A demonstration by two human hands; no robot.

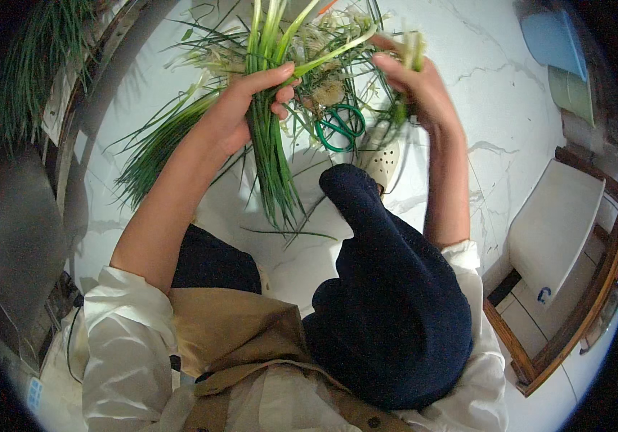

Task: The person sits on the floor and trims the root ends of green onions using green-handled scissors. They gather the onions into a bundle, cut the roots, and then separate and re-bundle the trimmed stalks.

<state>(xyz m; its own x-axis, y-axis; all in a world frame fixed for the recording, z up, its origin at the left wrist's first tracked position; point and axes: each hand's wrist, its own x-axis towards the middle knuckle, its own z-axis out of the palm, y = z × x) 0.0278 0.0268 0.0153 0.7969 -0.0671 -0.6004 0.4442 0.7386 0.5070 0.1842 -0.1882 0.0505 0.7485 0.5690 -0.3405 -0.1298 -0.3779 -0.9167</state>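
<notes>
My left hand grips a bunch of long scallions, white stems up and green leaves hanging down. One stalk bends off to the right above its thumb. My right hand, blurred, has a few scallion stalks in it, their pale ends pointing up. Between the hands, a heap of trimmings with roots lies on the floor. Green-handled scissors rest at the near side of the heap, blades hidden. Beyond my left forearm is another pile of scallions on the floor.
More green scallion leaves hang over an edge at upper left. A beige clog is near the scissors. On the right are a white panel by a wooden frame and a blue container. The floor is marble-patterned tile.
</notes>
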